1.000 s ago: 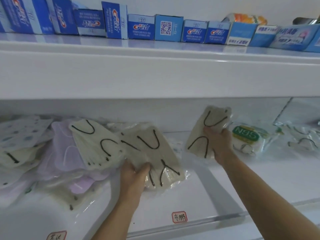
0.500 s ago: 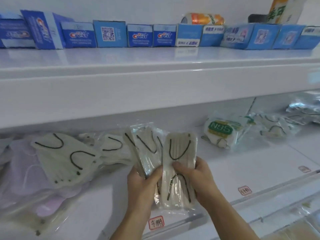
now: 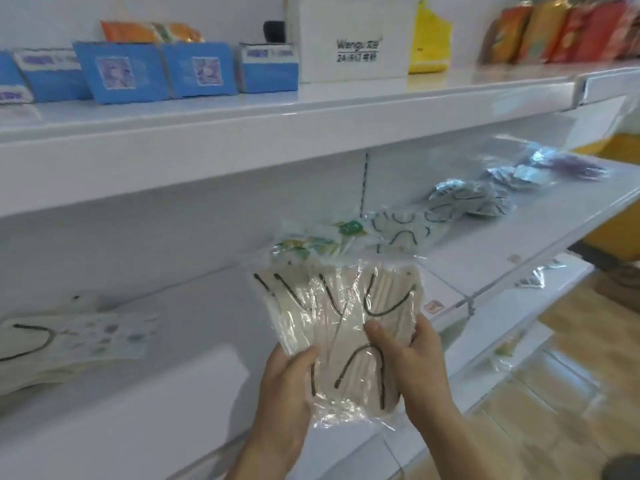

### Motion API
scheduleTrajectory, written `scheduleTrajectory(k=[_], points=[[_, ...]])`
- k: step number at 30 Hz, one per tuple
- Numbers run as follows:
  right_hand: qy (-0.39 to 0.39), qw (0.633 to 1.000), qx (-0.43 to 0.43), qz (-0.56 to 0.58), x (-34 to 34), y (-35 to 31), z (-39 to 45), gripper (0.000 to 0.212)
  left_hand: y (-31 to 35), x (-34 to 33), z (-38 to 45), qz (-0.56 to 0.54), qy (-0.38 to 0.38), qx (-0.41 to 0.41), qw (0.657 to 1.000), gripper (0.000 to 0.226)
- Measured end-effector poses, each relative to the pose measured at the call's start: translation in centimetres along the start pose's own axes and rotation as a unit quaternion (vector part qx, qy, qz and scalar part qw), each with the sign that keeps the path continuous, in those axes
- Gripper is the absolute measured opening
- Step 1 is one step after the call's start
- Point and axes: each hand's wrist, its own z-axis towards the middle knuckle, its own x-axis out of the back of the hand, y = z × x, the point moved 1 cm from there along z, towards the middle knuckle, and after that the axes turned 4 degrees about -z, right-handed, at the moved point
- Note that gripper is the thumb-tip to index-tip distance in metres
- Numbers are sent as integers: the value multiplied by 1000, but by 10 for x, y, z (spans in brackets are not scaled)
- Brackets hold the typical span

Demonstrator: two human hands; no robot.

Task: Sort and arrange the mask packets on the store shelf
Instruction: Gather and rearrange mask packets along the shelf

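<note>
A fanned bunch of beige mask packets [image 3: 341, 320] in clear wrap, with black ear loops, is held up in front of the white middle shelf [image 3: 460, 268]. My left hand [image 3: 289, 386] grips its lower left edge, thumb on the front. My right hand [image 3: 412, 355] grips the right side, thumb pressed on the front packet. Behind the bunch a green-printed packet [image 3: 308, 244] lies on the shelf. More packets lie to the right: a white one with black loops [image 3: 401, 230], a bluish one [image 3: 467, 199] and a purple one [image 3: 571, 166]. Another beige packet pile [image 3: 52, 344] lies at far left.
The upper shelf [image 3: 277, 123] holds blue boxes [image 3: 197, 69], a white carton [image 3: 356, 39], a yellow bag [image 3: 429, 43] and orange snack packs [image 3: 561, 32]. A price tag [image 3: 433, 306] sits on the shelf's front rail. Wooden floor [image 3: 571, 358] shows at lower right.
My right hand brought its packet over and joined it to the left hand's bunch. Both hands now hold the bunch together, and the view has swung right along the shelf.
</note>
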Motion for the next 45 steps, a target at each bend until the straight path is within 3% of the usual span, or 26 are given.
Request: scheduleTrajectory(k=[4, 7, 12, 16, 19, 22, 24, 26, 31, 35, 38, 39, 43, 45], points=[[24, 1000, -19, -1, 81, -1, 30, 19, -48, -76, 12, 113, -46, -42, 992, 22], [48, 999, -25, 3, 142, -5, 51, 16, -80, -137, 21, 115, -56, -65, 990, 23], [86, 996, -35, 11, 241, -13, 73, 10, -124, -235, 28, 126, -90, -21, 988, 21], [202, 979, -16, 32, 306, 0, 96, 8, -155, -303, 41, 126, -121, 32, 984, 10], [288, 957, -15, 32, 342, 15, 121, 19, -175, -349, 55, 112, -123, 60, 984, 2], [345, 938, -18, 24, 373, 16, 153, 21, -191, -394, 75, 100, -176, 72, 977, 15], [357, 933, -12, 33, 390, 9, 176, 16, -200, -420, 94, 106, -189, 79, 973, 21], [366, 930, 0, 41, 404, -2, 201, 25, -209, -445, 116, 102, -178, 77, 976, 22], [379, 922, 4, 77, 429, -17, 271, 24, -213, -498, 165, 92, -144, 67, 983, 2], [330, 941, -4, 76, 422, -20, 319, 27, -220, -506, 202, 128, -85, 22, 988, 17], [272, 959, -13, 76, 401, -19, 365, 11, -206, -502, 231, 132, -26, -45, 990, 14], [248, 965, -11, 78, 392, -21, 382, 14, -200, -499, 243, 128, -7, -68, 989, 19], [118, 990, -9, 71, 355, -41, 457, 35, -166, -489, 295, 128, 64, -31, 989, 25], [34, 996, -45, 65, 338, -57, 487, 76, -150, -483, 319, 114, 98, -7, 989, 24]])
